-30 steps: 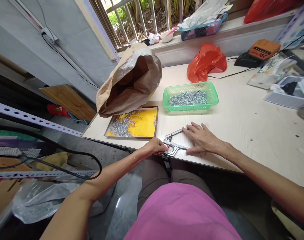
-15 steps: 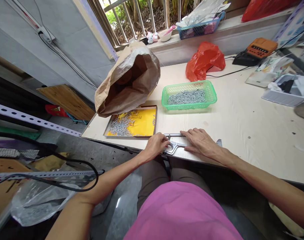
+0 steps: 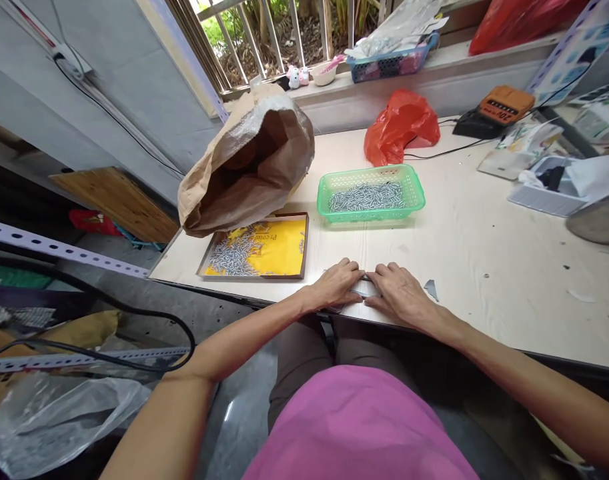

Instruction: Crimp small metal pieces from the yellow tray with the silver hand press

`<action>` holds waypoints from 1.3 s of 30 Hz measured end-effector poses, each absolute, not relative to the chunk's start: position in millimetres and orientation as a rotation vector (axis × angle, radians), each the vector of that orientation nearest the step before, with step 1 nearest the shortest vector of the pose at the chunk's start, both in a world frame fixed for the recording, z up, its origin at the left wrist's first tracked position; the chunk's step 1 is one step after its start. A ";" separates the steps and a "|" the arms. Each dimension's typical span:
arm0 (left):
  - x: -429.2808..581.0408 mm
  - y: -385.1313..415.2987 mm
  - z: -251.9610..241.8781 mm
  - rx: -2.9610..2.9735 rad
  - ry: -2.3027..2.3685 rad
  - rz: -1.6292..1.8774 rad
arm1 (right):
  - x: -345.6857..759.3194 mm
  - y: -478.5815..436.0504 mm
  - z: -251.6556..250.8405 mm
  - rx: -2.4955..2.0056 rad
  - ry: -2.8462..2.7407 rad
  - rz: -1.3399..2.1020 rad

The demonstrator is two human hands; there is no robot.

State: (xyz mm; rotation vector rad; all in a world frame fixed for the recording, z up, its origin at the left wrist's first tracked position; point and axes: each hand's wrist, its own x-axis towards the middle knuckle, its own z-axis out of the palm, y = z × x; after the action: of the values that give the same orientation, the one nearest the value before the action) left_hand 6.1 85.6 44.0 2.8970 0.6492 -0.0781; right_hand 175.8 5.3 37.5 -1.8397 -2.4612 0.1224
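A silvery metal piece [image 3: 366, 288] lies at the table's front edge, mostly covered by both hands; only its middle shows as narrow bars. My left hand [image 3: 335, 287] is closed over its left part, fingers bent and thumb along the near side. My right hand [image 3: 401, 293] grips the right part in the same way, its fingertips close to those of the left. To the left is a shallow box [image 3: 305, 248] lined in yellow, with many small metal screws [image 3: 234, 255]. Beyond the hands stands a green basket [image 3: 329, 215] of similar small metal parts [image 3: 368, 197].
A large open paper bag [image 3: 204, 180] leans behind the shallow box. Farther back lie a red plastic bag [image 3: 403, 127] and an orange-black battery pack [image 3: 507, 105]. A white tray [image 3: 544, 198] stands at right. A small grey scrap [image 3: 431, 289] lies beside my right hand.
My left hand has moved right, from the round-holed end of the metal piece to its middle, close to my right hand. The view has shifted slightly.
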 end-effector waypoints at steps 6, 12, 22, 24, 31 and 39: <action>6.0 81.5 40.5 2.804 0.676 -0.038 | 179.8 7.8 25.7 -1.722 -2.402 0.309; 7.6 79.1 44.7 2.781 0.712 -0.072 | 184.2 6.4 14.2 -1.623 -2.379 0.297; 0.5 43.9 9.6 2.843 0.733 0.348 | 218.2 52.0 22.1 -1.555 -2.481 0.120; 2.6 29.9 1.4 2.814 0.720 0.374 | 218.1 63.3 22.3 -1.623 -2.450 0.086; 8.9 20.5 -7.5 2.700 0.758 0.433 | 163.4 74.3 48.1 -1.475 -2.614 -0.058; 0.1 -8.3 -21.2 2.820 0.573 0.572 | 89.7 68.1 34.0 -0.789 -3.015 -0.009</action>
State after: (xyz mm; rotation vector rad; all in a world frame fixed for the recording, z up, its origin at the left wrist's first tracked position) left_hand 0.1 -8.3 -21.2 2.8201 0.5732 0.5724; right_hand 89.7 68.1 34.0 -0.7892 -3.0149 -0.0091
